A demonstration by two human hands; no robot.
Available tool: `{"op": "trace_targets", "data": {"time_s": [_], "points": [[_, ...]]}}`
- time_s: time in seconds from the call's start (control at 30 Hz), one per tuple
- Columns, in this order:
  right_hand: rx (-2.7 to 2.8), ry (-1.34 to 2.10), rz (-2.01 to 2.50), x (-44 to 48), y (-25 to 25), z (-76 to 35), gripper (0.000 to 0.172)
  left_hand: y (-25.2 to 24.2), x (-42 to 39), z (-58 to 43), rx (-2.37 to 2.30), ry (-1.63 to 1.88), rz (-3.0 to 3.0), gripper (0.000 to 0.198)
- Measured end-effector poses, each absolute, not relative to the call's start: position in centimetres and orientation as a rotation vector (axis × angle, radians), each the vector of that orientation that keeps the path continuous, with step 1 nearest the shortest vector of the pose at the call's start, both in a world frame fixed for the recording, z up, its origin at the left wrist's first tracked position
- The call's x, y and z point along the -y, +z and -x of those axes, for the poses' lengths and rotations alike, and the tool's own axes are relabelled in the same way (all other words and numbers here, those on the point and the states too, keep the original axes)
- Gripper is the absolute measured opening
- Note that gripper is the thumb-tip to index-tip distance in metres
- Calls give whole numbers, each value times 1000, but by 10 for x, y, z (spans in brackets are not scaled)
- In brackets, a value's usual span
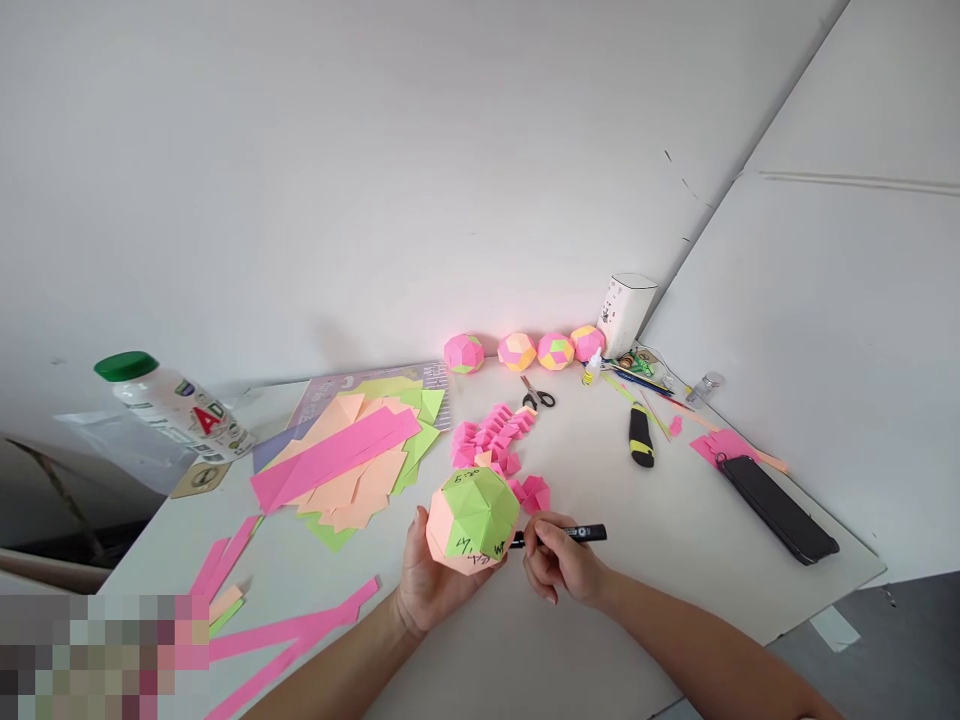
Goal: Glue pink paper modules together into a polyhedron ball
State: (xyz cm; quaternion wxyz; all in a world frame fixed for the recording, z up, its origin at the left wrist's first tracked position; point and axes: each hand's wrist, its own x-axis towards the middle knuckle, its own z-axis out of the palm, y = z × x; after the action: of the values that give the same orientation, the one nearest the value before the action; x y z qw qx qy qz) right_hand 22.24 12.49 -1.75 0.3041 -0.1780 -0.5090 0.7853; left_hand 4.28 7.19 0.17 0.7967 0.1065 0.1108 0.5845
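A folded paper ball (480,510) in green and peach, with black handwriting on several faces, rests in my left hand (431,590). My fingers cup it from below and the thumb presses its left side. Just to the right, my right hand (559,560) pinches a black marker (589,533), which lies almost level and points toward the ball. Whether its tip touches the paper I cannot tell. Behind the ball lies a cluster of small pink folded paper pieces (491,435). Scissors (538,397) with black handles lie beyond them.
Paper balls (517,351) line the wall beside a white container (628,315). Coloured paper sheets (352,450) and a white bottle with a green cap (176,405) are on the left. Glue (592,368), a utility knife (641,435) and a black case (780,510) lie right. Pink strips (292,635) lie front left.
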Motion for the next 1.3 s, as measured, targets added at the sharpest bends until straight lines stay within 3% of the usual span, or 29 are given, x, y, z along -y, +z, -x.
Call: {"op": "trace_targets", "data": {"time_s": [0.4, 0.63, 0.73, 0.8, 0.93, 1.17, 1.23, 1.3], "points": [[1328, 2035, 458, -116, -20, -213, 31, -1, -69, -48, -242, 1269, -199, 52], [1591, 1971, 609, -140, -10, -227, 32, -5, -74, -36, -248, 1214, -285, 66], [1674, 1764, 785, -168, 2, -244, 32, -16, -79, -28, -251, 1216, -386, 68], [1921, 1035, 1273, -190, 9, -257, 36, -23, -82, -25, -276, 1192, -476, 71], [1957, 619, 1450, -239, 19, -279, 23, -27, -85, -22, -402, 1151, -669, 71], [2098, 392, 1550, -272, 40, -280, 27, -8, -87, -29, -429, 1155, -795, 78], [2183, 393, 1435, -249, 50, -266, 29, -7, -86, -33, -446, 1197, -778, 76], [2407, 607, 1067, -216, 58, -249, 34, -6, -87, -37, -468, 1251, -748, 74]]}}
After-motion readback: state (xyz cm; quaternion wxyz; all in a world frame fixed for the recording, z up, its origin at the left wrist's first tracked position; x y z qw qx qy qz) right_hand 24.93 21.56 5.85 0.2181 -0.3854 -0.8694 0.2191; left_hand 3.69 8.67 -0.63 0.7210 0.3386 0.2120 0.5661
